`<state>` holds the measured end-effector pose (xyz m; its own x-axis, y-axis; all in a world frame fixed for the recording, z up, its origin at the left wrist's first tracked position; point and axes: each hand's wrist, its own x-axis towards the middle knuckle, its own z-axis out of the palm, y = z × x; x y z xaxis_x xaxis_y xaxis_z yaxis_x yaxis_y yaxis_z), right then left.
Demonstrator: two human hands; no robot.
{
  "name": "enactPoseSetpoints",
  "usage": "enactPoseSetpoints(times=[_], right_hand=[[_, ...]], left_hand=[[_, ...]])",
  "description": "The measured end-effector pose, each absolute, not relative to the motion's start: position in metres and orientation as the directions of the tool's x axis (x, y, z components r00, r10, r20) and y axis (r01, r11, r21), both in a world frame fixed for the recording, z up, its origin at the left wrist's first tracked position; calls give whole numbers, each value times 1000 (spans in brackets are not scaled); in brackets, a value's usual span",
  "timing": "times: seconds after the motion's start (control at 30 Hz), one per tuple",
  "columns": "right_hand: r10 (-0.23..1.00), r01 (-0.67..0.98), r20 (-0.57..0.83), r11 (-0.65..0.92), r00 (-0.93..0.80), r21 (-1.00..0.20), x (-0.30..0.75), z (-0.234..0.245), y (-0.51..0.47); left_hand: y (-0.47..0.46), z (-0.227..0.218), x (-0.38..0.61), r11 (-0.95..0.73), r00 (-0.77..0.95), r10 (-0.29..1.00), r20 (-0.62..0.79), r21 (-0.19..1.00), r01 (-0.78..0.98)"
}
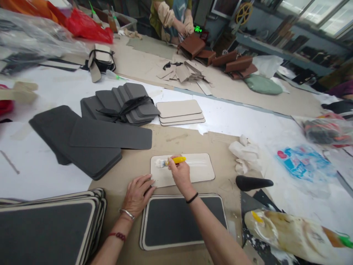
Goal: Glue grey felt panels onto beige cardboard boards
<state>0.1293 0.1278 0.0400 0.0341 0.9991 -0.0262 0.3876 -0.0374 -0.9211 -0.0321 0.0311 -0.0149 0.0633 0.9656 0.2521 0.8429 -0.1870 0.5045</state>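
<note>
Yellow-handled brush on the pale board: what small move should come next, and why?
Probably a stroke rightward: the right hand holds the yellow-handled brush with bristles at the left end of the pale board, most of its surface lies rightward, and the left hand pins the near-left corner.

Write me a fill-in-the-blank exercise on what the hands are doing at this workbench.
1. The right hand holds a brush with a ____ handle.
2. The left hand lies flat on the ____ end of the beige panel that the brush touches.
3. At the far end of the table, another person handles ____ pieces.

Missing words: yellow; left; brown.
</note>
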Motion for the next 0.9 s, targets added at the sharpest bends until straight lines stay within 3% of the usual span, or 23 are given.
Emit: enactPoseSetpoints(times=[0.13, 0.33, 0.47, 0.7, 0.8, 0.9], right_hand=[[970, 613, 29, -130, 243, -779, 210, 37, 147], [926, 714, 100, -208, 363, -669, 296, 52, 149], [948, 655, 73, -158, 311, -739, 262, 67, 126], [999, 379, -10, 7, -42, -925, 140, 60, 78], [997, 404, -5, 24, -71, -915, 139, 50, 75], [999, 550, 28, 5, 34, -835, 185, 48, 83]], left_hand=[[32, -16, -32, -180, 63, 969, 240, 505, 844], [32, -14, -31, -177, 57, 967, 249, 492, 852], [31, -13, -31, -189, 65, 963, 262, 485, 854], [30, -12, -30, -166, 50, 969, 243, 484, 860], [30, -15, -31, -181, 62, 965, 254, 476, 861], [30, -16, -32, -193, 70, 961, 268, 466, 864]])
